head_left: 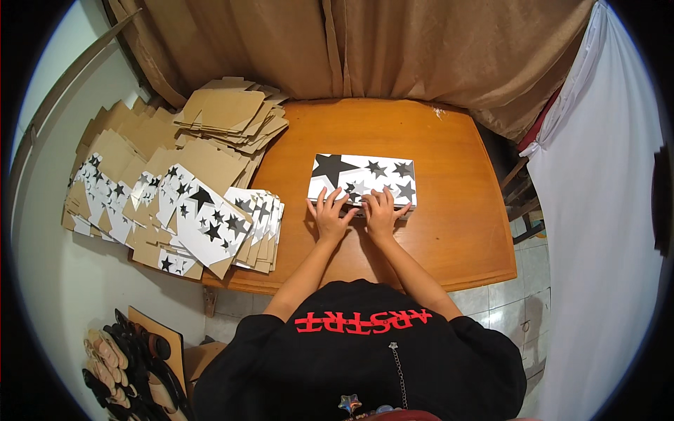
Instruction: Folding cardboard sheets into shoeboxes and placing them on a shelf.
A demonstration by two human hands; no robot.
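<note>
A white cardboard box printed with black and grey stars lies on the wooden table in front of me, its lid down. At its near left edge rests my left hand, fingers spread over the top and thumb pointing inward. My right hand lies along the same near edge, its fingertips on the lid and its thumb toward the left one. Both hands touch the box from the near side. What the thumbs do at the front wall is partly hidden.
Stacks of flattened star-printed cartons and plain brown cardboard sheets cover the left of the table. A brown curtain hangs behind, a white cloth at right. Several shoes stand on the lower left.
</note>
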